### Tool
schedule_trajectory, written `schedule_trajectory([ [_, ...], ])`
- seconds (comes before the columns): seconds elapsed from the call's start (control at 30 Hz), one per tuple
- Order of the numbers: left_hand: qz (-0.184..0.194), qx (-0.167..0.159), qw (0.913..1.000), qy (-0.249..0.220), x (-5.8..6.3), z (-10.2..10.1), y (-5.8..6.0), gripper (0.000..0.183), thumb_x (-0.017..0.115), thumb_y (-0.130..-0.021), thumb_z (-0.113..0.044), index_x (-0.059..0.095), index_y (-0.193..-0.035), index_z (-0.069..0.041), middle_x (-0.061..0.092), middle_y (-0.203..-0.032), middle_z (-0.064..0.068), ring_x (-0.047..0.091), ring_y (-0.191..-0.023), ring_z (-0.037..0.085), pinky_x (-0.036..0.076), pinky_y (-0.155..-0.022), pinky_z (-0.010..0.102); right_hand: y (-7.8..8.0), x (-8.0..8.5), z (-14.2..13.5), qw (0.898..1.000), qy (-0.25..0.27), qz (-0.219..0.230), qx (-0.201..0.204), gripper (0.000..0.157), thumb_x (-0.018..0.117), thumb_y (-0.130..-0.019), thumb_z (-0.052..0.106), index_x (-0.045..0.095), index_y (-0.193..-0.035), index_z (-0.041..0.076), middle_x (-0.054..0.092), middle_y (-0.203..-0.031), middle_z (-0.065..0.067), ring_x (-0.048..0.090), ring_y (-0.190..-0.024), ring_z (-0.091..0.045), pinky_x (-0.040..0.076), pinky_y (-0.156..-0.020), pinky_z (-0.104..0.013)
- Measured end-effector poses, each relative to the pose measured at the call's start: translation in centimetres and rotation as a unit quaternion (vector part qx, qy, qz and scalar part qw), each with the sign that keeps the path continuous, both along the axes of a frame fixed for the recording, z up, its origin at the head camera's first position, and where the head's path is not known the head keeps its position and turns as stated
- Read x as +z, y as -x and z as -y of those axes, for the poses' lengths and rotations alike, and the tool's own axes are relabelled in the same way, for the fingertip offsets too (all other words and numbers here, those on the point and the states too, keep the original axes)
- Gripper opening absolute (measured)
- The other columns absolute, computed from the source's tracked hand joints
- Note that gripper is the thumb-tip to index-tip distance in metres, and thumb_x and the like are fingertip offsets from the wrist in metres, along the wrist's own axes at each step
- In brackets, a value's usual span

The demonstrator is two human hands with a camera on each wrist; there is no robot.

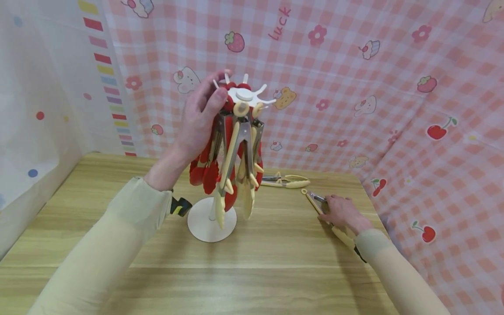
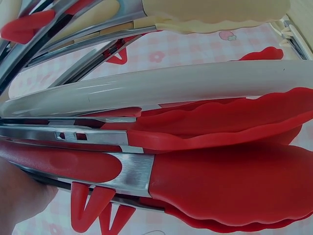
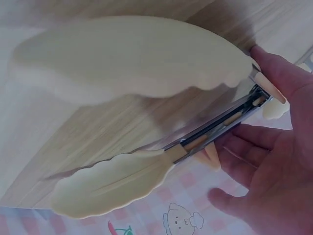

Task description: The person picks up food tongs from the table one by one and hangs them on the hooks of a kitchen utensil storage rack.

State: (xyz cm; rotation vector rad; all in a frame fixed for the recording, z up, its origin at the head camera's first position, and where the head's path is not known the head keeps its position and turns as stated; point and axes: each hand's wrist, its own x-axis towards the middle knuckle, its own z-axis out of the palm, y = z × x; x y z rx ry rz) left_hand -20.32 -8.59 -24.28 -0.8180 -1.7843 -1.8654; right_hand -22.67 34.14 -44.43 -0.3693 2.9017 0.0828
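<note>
A white rotating rack (image 1: pixel 252 94) with hooks stands on a round base. Red tongs (image 1: pixel 210 177) and cream tongs (image 1: pixel 242 144) hang from it by their end rings. My left hand (image 1: pixel 201 116) holds the rack's top edge, thumb at the near side by a red ring, its other fingers partly hidden behind the hooks. Low on the right, my right hand (image 1: pixel 341 212) grips a pair of cream tongs (image 3: pixel 132 58) lying on the table. In the right wrist view, thumb and fingers lie on either side of these tongs, whose scalloped heads are spread apart.
Another pair of cream tongs (image 1: pixel 289 181) lies near the back of the wooden table (image 1: pixel 252 271), right of the rack. A pink checked cloth (image 1: pixel 323 57) hangs behind and along the right side. A white dotted sheet (image 1: pixel 35 122) hangs at the left.
</note>
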Motion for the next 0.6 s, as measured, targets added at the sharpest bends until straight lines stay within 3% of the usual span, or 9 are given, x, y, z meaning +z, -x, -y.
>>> schedule_trajectory([
  [0.2,-0.001,0.001,1.0000,0.001,-0.03,-0.06,0.05,0.072,0.056,-0.096,-0.055,0.053,-0.149,-0.007,0.066,-0.113,-0.003,0.062,-0.105,0.018,0.052,-0.095,0.023,0.06,0.22,-0.30,0.999,0.024,0.023,-0.008,0.057,0.080,-0.090,0.041,0.061,-0.119,-0.005,0.066,-0.108,-0.017,0.061,-0.091,-0.026,0.054,-0.085,-0.048],
  [0.5,-0.009,0.000,0.9999,-0.008,0.04,-0.14,-0.08,0.100,0.062,-0.086,-0.081,0.053,-0.148,-0.004,0.064,-0.106,-0.007,0.060,-0.100,0.016,0.050,-0.092,0.023,-0.10,0.30,-0.50,0.998,0.040,0.041,-0.004,0.067,0.081,-0.086,0.043,0.061,-0.127,-0.006,0.068,-0.114,-0.019,0.063,-0.096,-0.026,0.055,-0.090,-0.050],
  [0.6,0.001,0.004,1.0000,-0.002,0.18,-0.15,-0.37,0.088,0.059,-0.094,-0.070,0.050,-0.152,-0.005,0.065,-0.110,-0.003,0.061,-0.103,0.017,0.050,-0.095,0.023,-0.18,0.30,-0.43,0.998,0.043,0.040,-0.002,0.068,0.081,-0.086,0.043,0.060,-0.128,-0.006,0.069,-0.115,-0.020,0.064,-0.097,-0.027,0.055,-0.092,-0.051],
])
